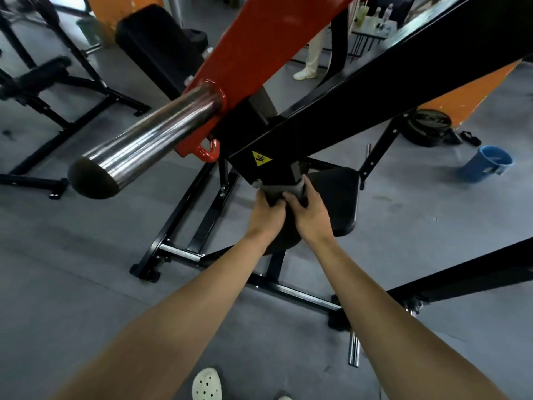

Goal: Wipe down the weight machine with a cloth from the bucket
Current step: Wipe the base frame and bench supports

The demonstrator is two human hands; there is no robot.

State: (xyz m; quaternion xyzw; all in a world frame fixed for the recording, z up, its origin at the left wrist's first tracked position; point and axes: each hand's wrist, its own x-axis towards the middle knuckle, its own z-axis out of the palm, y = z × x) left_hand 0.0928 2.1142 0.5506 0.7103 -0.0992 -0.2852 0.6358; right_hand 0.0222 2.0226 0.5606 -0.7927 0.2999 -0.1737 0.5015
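Two hands work one spot. Up and left of the left hand [266, 212] juts the chrome weight sleeve [144, 145]. That hand curls on the lower edge of the grey cloth [284, 188], which lies just above both hands, pressed to the low end of the black beam [375, 90]. Close beside, the right hand [310, 215] grips the cloth's other side. The beam's long axis climbs up and right, so I judge the right hand nearer to follow it. A yellow warning triangle [261, 158] above the cloth bears a pictogram, no legible words. The blue bucket [487, 163] stands well apart, rightward.
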